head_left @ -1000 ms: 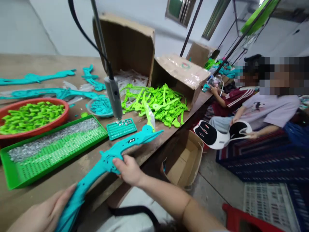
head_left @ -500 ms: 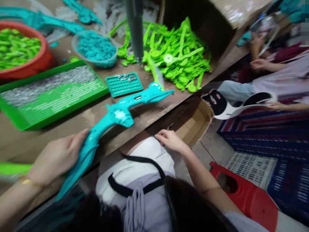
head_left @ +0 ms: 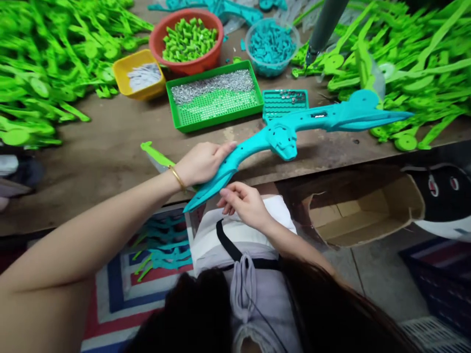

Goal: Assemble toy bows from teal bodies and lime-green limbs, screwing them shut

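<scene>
A long curved turquoise plastic piece [head_left: 257, 139] lies across the table's front edge, its left end jutting out over the lap. My left hand [head_left: 204, 164] is wrapped round that left part. Just below, my right hand [head_left: 245, 201] has its fingers curled near the piece's lower end; whether anything is between them is too small to tell. Under my left wrist a green piece [head_left: 158, 156] with a pale blade-like part rests on the wood. Behind the turquoise piece stand a green tray [head_left: 217, 115] of small metal parts and a small teal tray [head_left: 285, 105] with a few bits.
Green plastic parts are heaped at the left [head_left: 37, 63] and right [head_left: 423, 63]. A red bowl [head_left: 187, 63], a yellow tub [head_left: 142, 88] and a clear bowl [head_left: 272, 68] stand at the back. A dark tool [head_left: 326, 27] hangs above. A cardboard box [head_left: 364, 211] sits below the edge.
The view has swung left, bringing in the left heap and yellow tub. My right hand is now closer to the turquoise piece, which my left hand still holds.
</scene>
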`<state>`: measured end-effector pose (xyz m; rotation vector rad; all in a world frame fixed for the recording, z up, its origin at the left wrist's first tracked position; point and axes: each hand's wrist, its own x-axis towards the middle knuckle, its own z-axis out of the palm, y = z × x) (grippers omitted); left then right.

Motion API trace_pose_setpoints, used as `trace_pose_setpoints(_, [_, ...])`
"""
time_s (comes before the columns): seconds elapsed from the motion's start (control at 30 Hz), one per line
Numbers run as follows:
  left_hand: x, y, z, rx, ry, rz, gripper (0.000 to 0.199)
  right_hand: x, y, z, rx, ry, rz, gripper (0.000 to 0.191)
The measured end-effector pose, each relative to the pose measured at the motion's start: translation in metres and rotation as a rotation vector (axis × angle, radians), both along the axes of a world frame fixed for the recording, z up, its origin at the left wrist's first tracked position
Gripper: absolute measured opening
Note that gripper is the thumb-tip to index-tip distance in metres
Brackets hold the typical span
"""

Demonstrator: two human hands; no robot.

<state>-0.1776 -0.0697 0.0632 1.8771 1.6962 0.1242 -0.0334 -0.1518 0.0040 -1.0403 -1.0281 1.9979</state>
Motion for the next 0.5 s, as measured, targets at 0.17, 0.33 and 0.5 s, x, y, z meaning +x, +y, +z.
trace_pose_setpoints(0.17, [0.004,-0.006,-0.008,-0.003,0.171,-0.120,0.066,-0.006,0.000,-0.005,-0.089,0.021,0.001,0.051])
trace_pose_setpoints(0.33, [0.012,-0.016,-0.009,-0.044,0.182,-0.120,0.074,-0.005,-0.003,-0.009,-0.158,-0.044,0.136,0.059])
trace_pose_setpoints(0.5, [0.010,-0.023,-0.011,-0.040,0.231,-0.063,0.079,-0.014,-0.008,-0.011,-0.204,-0.047,0.135,0.058])
